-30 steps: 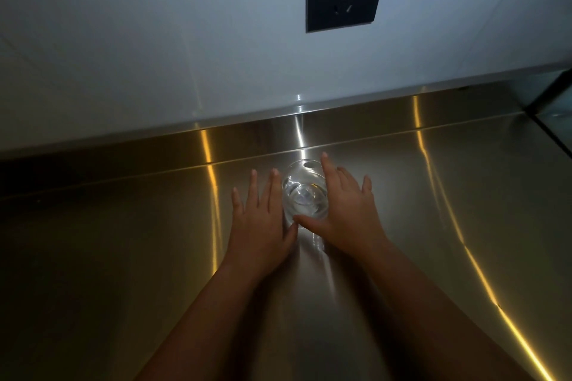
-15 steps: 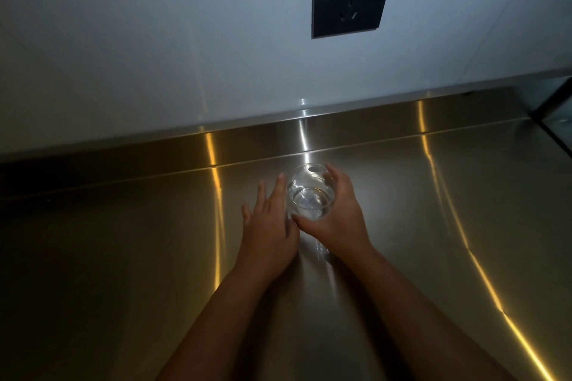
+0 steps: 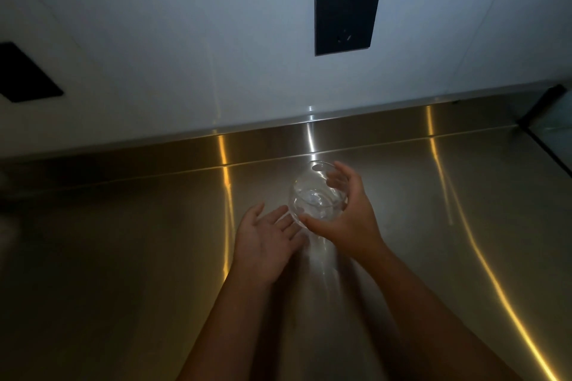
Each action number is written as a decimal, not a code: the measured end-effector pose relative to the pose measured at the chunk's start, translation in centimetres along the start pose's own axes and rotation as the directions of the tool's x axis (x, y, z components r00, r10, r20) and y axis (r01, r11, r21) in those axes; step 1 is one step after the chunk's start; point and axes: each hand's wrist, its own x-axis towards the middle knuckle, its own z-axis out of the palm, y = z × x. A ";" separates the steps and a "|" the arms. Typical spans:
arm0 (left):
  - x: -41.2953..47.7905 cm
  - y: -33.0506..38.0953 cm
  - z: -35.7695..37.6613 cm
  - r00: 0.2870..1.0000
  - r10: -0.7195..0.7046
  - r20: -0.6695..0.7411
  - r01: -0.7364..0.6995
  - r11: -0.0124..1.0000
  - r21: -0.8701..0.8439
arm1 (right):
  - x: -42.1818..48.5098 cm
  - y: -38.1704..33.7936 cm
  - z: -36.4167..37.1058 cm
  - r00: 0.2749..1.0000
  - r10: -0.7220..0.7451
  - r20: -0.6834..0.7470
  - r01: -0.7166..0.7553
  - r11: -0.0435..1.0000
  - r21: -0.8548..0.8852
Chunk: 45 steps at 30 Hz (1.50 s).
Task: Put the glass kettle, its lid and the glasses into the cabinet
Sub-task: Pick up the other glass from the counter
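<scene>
A clear round glass (image 3: 312, 195) is held just above the steel counter (image 3: 123, 257), near the backsplash. My right hand (image 3: 346, 213) wraps its right side, thumb in front and fingers curled over the far rim. My left hand (image 3: 266, 238) is open, palm turned up, fingertips close to the lower left of the glass; whether they touch it is unclear. No kettle, lid or cabinet is in sight.
A white wall carries a dark socket plate (image 3: 346, 17) above the glass and another dark plate (image 3: 24, 74) at the far left. A dark frame edge (image 3: 544, 133) borders the counter at the right.
My right hand closed around the glass and raised it slightly. My left hand turned from palm-down beside the glass to palm-up. The camera tilted upward.
</scene>
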 end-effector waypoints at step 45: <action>-33.6 -4.7 -20.7 0.901 0.367 0.229 -0.280 0.899 -0.338 | -27.7 -16.5 11.9 0.846 -0.193 0.498 0.067 0.964 0.259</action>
